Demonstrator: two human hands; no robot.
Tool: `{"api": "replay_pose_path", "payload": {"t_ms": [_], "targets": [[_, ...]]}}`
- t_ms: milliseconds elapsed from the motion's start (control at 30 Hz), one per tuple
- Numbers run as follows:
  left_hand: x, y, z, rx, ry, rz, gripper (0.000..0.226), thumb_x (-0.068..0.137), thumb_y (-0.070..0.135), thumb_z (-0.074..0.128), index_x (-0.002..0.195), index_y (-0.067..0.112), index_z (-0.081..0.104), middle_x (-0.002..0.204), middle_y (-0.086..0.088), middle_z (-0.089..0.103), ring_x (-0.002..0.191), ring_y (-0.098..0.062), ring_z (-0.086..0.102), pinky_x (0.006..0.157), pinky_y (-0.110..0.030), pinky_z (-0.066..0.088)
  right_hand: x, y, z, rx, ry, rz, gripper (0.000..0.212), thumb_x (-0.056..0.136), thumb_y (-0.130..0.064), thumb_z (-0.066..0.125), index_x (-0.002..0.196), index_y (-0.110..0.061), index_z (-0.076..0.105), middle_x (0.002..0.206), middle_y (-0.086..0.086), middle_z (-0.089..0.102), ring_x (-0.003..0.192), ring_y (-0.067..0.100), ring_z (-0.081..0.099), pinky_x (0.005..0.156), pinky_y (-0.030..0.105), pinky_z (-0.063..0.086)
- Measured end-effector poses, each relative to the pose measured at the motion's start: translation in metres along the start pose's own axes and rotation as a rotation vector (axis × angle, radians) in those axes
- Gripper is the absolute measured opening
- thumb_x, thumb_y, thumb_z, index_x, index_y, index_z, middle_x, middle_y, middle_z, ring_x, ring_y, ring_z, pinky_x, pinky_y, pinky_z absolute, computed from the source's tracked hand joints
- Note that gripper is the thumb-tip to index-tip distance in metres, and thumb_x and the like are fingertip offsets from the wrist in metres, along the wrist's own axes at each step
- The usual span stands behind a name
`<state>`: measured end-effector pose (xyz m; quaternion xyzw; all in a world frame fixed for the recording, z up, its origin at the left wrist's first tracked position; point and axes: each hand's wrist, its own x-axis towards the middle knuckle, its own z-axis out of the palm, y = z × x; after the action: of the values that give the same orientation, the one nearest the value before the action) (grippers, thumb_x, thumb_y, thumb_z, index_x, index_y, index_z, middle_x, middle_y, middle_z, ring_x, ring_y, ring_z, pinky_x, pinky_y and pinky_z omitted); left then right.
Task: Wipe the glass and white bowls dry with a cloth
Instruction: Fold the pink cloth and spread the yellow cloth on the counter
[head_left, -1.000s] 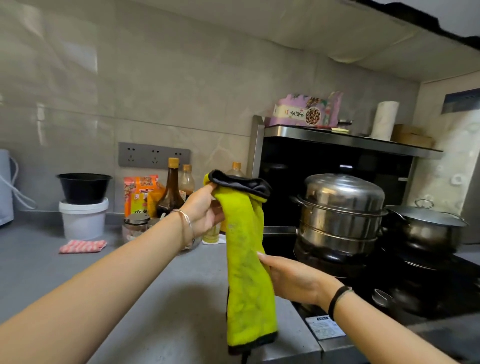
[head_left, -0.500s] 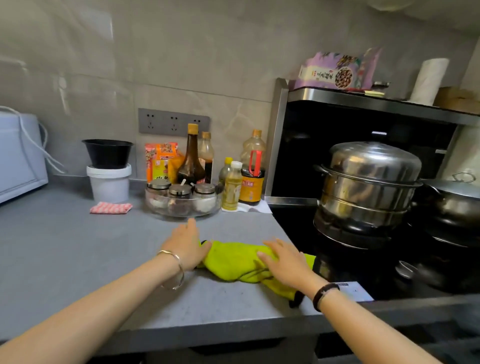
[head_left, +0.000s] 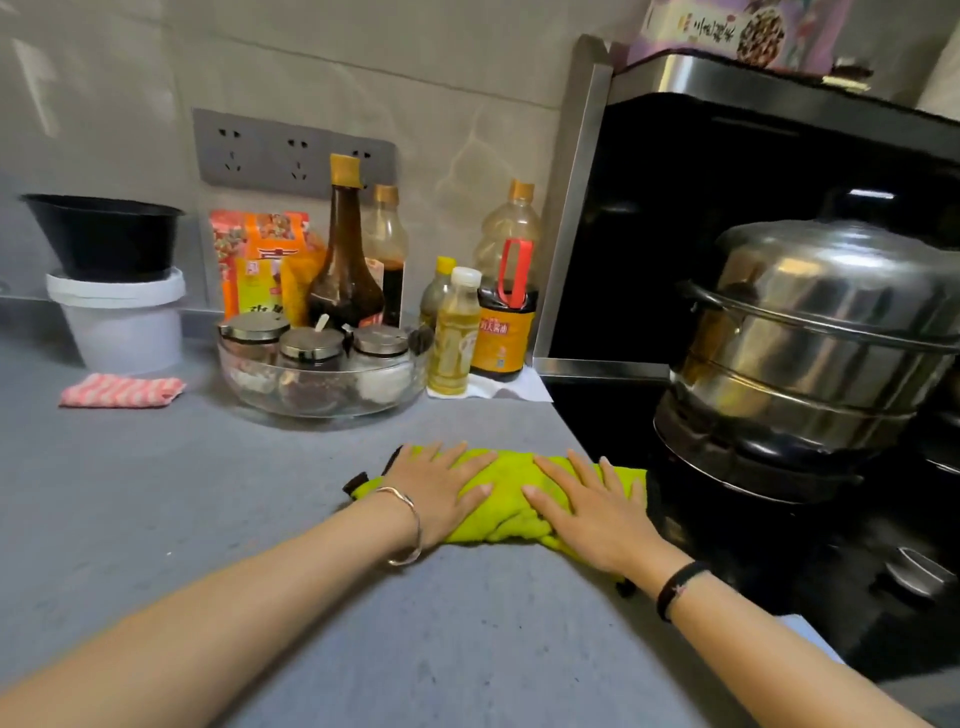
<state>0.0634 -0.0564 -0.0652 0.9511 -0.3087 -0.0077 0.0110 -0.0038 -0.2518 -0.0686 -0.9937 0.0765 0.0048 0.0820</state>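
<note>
A yellow-green cloth (head_left: 511, 491) with black edging lies folded on the grey counter (head_left: 208, 493) beside the stove. My left hand (head_left: 441, 486) presses flat on its left end, fingers straight. My right hand (head_left: 592, 506) lies flat on its right part, fingers spread. A glass bowl (head_left: 291, 402) holding three lidded spice jars stands behind the cloth. A white container (head_left: 122, 322) with a black bowl (head_left: 104, 234) stacked on it stands at the back left.
Sauce and oil bottles (head_left: 345, 260) and snack packets (head_left: 260, 260) line the wall. A striped pink cloth (head_left: 122, 389) lies by the white container. A steel steamer pot (head_left: 821, 338) sits on the black stove (head_left: 753, 545) to the right.
The cloth hung in the air from my left hand a second ago; it now lies on the counter, and both hands have flattened onto it.
</note>
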Motion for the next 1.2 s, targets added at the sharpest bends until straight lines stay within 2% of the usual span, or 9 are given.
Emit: {"api": "replay_pose_path", "payload": {"t_ms": [233, 433, 667, 767, 833, 933, 1000, 1100, 1200], "targets": [[0.112, -0.019, 0.004, 0.041, 0.075, -0.07, 0.05, 0.104, 0.043, 0.014, 0.152, 0.035, 0.007, 0.16, 0.001, 0.015, 0.143, -0.026, 0.019, 0.114, -0.038, 0.018, 0.121, 0.016, 0.0, 0.015, 0.049, 0.02, 0.06, 0.093, -0.068, 0.017, 0.148, -0.047, 0.016, 0.161, -0.008, 0.002, 0.148, 0.027, -0.002, 0.114, 0.058, -0.003], [0.134, -0.016, -0.003, -0.031, 0.026, -0.135, 0.049, 0.104, 0.041, 0.013, 0.152, 0.036, 0.005, 0.159, 0.004, 0.016, 0.142, -0.023, 0.019, 0.112, -0.042, 0.019, 0.153, 0.019, -0.005, 0.041, 0.048, -0.013, 0.056, 0.095, -0.065, 0.019, 0.148, -0.046, 0.02, 0.161, -0.008, 0.01, 0.148, 0.025, 0.001, 0.115, 0.057, -0.002], [0.075, 0.02, -0.01, -0.041, -0.103, -0.108, 0.05, 0.101, 0.05, 0.013, 0.15, 0.041, 0.011, 0.154, 0.003, 0.027, 0.134, -0.025, 0.029, 0.108, -0.04, 0.022, 0.071, 0.034, -0.011, 0.098, 0.0, -0.038, 0.053, 0.095, -0.064, 0.023, 0.146, -0.048, 0.024, 0.159, -0.007, 0.019, 0.148, 0.02, 0.006, 0.117, 0.051, 0.001], [0.021, 0.044, -0.004, -0.1, -0.049, -0.014, 0.064, 0.091, 0.055, 0.006, 0.142, 0.038, 0.041, 0.138, -0.001, 0.051, 0.126, -0.031, 0.047, 0.109, -0.046, 0.028, 0.006, 0.048, -0.01, 0.105, 0.026, -0.085, 0.076, 0.08, -0.08, 0.0, 0.144, -0.049, 0.029, 0.157, -0.009, 0.024, 0.148, 0.02, 0.009, 0.117, 0.052, 0.001], [-0.015, 0.059, 0.005, -0.129, 0.021, 0.041, 0.058, 0.098, 0.051, 0.012, 0.128, 0.034, 0.058, 0.12, 0.0, 0.064, 0.111, -0.033, 0.059, 0.104, -0.046, 0.033, -0.039, 0.056, -0.006, 0.118, 0.057, -0.104, 0.073, 0.085, -0.077, 0.003, 0.142, -0.046, 0.036, 0.155, -0.006, 0.031, 0.147, 0.023, 0.016, 0.116, 0.054, 0.007], [-0.068, 0.076, 0.014, -0.196, 0.04, 0.116, 0.051, 0.1, 0.05, 0.013, 0.128, 0.036, 0.054, 0.123, 0.002, 0.061, 0.117, -0.03, 0.047, 0.103, -0.047, 0.025, -0.099, 0.057, 0.002, 0.112, 0.086, -0.108, 0.058, 0.093, -0.07, 0.017, 0.14, -0.045, 0.041, 0.153, -0.005, 0.035, 0.145, 0.025, 0.022, 0.112, 0.055, 0.016], [-0.097, 0.08, 0.014, -0.195, 0.056, 0.117, 0.048, 0.1, 0.05, 0.014, 0.131, 0.036, 0.049, 0.126, 0.003, 0.06, 0.121, -0.029, 0.041, 0.103, -0.048, 0.025, -0.123, 0.047, 0.005, 0.104, 0.088, -0.089, 0.056, 0.094, -0.068, 0.019, 0.14, -0.045, 0.041, 0.154, -0.007, 0.033, 0.145, 0.024, 0.021, 0.112, 0.055, 0.014], [-0.133, 0.071, 0.014, -0.176, 0.064, 0.06, 0.043, 0.101, 0.048, 0.017, 0.131, 0.035, 0.045, 0.124, 0.001, 0.062, 0.12, -0.03, 0.045, 0.102, -0.049, 0.027, -0.142, 0.01, 0.008, 0.125, 0.086, -0.025, 0.056, 0.094, -0.069, 0.017, 0.14, -0.047, 0.039, 0.155, -0.007, 0.031, 0.144, 0.026, 0.021, 0.113, 0.052, 0.008], [-0.166, 0.042, 0.015, -0.179, 0.092, -0.009, 0.038, 0.09, 0.045, 0.037, 0.124, 0.034, 0.049, 0.117, -0.002, 0.063, 0.117, -0.032, 0.049, 0.105, -0.05, 0.025, -0.157, -0.043, 0.015, 0.168, 0.051, 0.009, 0.056, 0.093, -0.07, 0.019, 0.14, -0.047, 0.04, 0.154, -0.005, 0.033, 0.143, 0.029, 0.024, 0.112, 0.053, 0.007]]}}
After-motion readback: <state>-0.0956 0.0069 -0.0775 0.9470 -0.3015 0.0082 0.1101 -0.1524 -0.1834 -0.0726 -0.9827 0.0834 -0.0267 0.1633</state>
